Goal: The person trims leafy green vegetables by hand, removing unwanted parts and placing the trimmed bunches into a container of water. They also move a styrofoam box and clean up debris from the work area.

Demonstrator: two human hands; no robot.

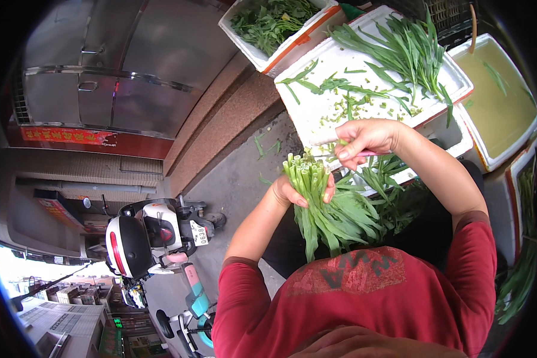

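Observation:
My left hand [302,192] is closed around a bundle of leafy green vegetable stalks [311,179], their pale cut ends facing up and the leaves hanging towards my lap. Just above and to the right, my right hand [360,143] pinches a short green stem piece and holds a thin pink-handled tool [369,153], its working end hidden. Beyond it a white foam lid [313,116] bears small cut stem pieces, loose leaves and a larger pile of long-leaved greens [407,58]. More greens [385,179] lie over my lap.
A foam box of leafy greens [273,27] stands at the top. At the right are a foam box of cloudy water [496,98] and another holding greens [526,192]. Stone steps [223,121] run at the left, with a parked scooter [161,228] below them.

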